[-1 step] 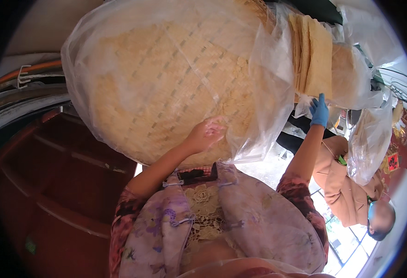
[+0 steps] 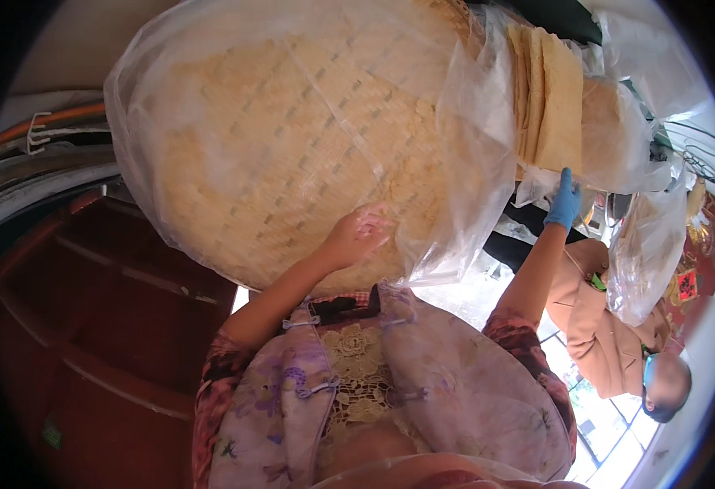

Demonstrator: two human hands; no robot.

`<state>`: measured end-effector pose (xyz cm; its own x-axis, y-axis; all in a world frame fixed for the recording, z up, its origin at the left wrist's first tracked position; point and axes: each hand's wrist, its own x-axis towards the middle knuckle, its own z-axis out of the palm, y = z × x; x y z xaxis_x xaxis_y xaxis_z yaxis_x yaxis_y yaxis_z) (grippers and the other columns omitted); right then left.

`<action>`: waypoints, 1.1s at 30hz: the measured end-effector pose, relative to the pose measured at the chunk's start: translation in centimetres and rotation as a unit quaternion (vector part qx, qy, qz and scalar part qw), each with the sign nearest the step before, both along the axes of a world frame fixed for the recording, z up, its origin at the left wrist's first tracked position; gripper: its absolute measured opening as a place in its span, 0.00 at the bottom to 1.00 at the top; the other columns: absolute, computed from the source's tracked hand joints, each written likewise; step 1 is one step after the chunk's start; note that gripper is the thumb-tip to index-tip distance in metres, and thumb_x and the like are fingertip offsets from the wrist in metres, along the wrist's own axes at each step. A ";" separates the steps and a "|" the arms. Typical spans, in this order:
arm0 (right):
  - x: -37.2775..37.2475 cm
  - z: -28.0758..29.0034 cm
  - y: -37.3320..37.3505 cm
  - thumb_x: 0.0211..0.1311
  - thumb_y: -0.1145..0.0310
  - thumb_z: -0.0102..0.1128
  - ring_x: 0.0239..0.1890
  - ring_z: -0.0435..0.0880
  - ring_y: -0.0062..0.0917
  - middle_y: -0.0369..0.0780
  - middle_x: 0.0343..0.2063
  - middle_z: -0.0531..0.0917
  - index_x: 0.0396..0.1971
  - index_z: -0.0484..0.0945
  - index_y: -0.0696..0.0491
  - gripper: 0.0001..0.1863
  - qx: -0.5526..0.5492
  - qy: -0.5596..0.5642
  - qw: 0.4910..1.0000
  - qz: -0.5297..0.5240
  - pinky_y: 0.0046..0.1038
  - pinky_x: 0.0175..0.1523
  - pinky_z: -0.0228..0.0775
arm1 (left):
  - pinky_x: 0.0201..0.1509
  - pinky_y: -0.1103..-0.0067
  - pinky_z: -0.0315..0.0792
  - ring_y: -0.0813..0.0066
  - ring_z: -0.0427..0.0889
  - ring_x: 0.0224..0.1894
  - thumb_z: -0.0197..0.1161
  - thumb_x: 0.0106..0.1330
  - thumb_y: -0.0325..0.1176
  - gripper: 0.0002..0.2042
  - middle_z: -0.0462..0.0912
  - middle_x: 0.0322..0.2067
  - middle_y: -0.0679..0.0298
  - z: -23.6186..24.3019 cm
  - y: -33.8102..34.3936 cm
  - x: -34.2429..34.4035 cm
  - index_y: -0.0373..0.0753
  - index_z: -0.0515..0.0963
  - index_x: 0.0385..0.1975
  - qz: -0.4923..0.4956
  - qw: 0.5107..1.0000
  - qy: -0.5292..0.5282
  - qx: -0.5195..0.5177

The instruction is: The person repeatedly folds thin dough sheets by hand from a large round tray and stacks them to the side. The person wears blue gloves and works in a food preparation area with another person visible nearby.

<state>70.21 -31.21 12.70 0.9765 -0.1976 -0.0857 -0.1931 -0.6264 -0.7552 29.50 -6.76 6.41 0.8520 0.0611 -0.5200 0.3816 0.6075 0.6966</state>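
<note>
My left hand (image 2: 360, 235), bare and with pale powder on its fingers, is over the near side of a large round woven bamboo tray (image 2: 292, 171). Its fingers are loosely bent and apart, with nothing visible in them. Clear plastic film (image 2: 479, 138) covers much of the tray, and pale yellow crumbs (image 2: 414, 183) lie on the weave. To the right, my right hand (image 2: 565, 204) wears a blue glove. Its fingers reach up with one fingertip at the lower edge of a stack of flat, pale yellow sheets (image 2: 559, 106); whether it grips them is unclear.
Dark red boards with raised ribs (image 2: 88, 326) are at the left, below rounded rims (image 2: 64, 163) of stacked items. A clear plastic bag (image 2: 642, 253) hangs at the right. Near it, a person in a tan jacket (image 2: 598, 326) is by a bright tiled area.
My gloved right hand has shifted slightly down and to the right, still near the sheets. My left hand has moved a little left.
</note>
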 end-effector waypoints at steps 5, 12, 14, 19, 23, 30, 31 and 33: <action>-1.4 3.3 10.4 0.46 0.58 0.70 0.58 0.66 0.42 0.52 0.57 0.67 0.62 0.54 0.63 0.47 -0.333 -0.282 0.845 0.308 0.39 0.59 0.61 | 0.52 0.77 0.69 0.74 0.74 0.46 0.61 0.60 0.26 0.28 0.75 0.47 0.55 -1.7 -0.6 -0.4 0.34 0.59 0.60 0.046 0.999 0.006 0.020; 2.3 3.4 15.6 0.56 0.65 0.56 0.54 0.72 0.44 0.51 0.56 0.68 0.63 0.58 0.36 0.34 -0.337 -0.054 0.871 0.353 0.35 0.53 0.68 | 0.52 0.78 0.69 0.74 0.75 0.46 0.60 0.61 0.28 0.25 0.76 0.46 0.56 -2.5 -0.8 -1.2 0.33 0.62 0.58 0.042 0.997 0.008 0.065; 3.1 3.5 14.3 0.58 0.68 0.50 0.51 0.74 0.43 0.50 0.56 0.69 0.62 0.59 0.34 0.30 -0.325 -0.117 0.852 0.393 0.34 0.51 0.70 | 0.54 0.75 0.68 0.71 0.76 0.46 0.62 0.60 0.32 0.25 0.77 0.45 0.55 -2.7 -0.7 -1.5 0.33 0.64 0.56 0.058 0.997 0.024 0.038; 4.2 2.0 13.0 0.58 0.71 0.47 0.52 0.75 0.42 0.47 0.58 0.67 0.59 0.65 0.33 0.27 -0.451 -0.212 0.749 0.437 0.35 0.50 0.71 | 0.51 0.78 0.71 0.73 0.75 0.46 0.59 0.62 0.27 0.26 0.75 0.47 0.53 -3.1 -0.7 -1.6 0.33 0.60 0.59 0.059 0.997 0.005 0.042; 2.4 -0.2 15.0 0.53 0.63 0.57 0.53 0.73 0.43 0.49 0.60 0.63 0.58 0.67 0.37 0.28 -0.527 -0.201 0.748 0.349 0.39 0.50 0.71 | 0.51 0.78 0.71 0.73 0.75 0.45 0.59 0.62 0.27 0.25 0.75 0.47 0.53 -3.1 -0.8 -1.6 0.32 0.60 0.59 0.066 0.997 0.004 0.039; 1.3 0.2 16.2 0.52 0.62 0.61 0.53 0.72 0.45 0.52 0.60 0.61 0.61 0.61 0.37 0.34 -0.495 -0.199 0.766 0.358 0.40 0.50 0.71 | 0.50 0.78 0.71 0.74 0.76 0.45 0.59 0.62 0.28 0.23 0.76 0.46 0.53 -3.1 -0.7 -1.9 0.31 0.64 0.57 0.073 0.996 0.016 0.038; 1.5 0.7 15.9 0.54 0.65 0.58 0.53 0.72 0.45 0.52 0.60 0.61 0.61 0.63 0.36 0.32 -0.463 -0.230 0.762 0.390 0.39 0.50 0.71 | 0.50 0.78 0.71 0.74 0.76 0.45 0.59 0.62 0.28 0.23 0.76 0.46 0.54 -3.1 -0.6 -1.9 0.31 0.64 0.56 0.075 0.996 0.012 0.035; 2.0 1.4 15.2 0.56 0.72 0.53 0.54 0.72 0.44 0.51 0.60 0.62 0.59 0.65 0.33 0.30 -0.397 -0.231 0.784 0.418 0.37 0.50 0.71 | 0.50 0.78 0.71 0.75 0.76 0.45 0.59 0.62 0.28 0.23 0.76 0.46 0.54 -3.2 -0.5 -1.9 0.31 0.64 0.56 0.077 0.996 0.009 0.034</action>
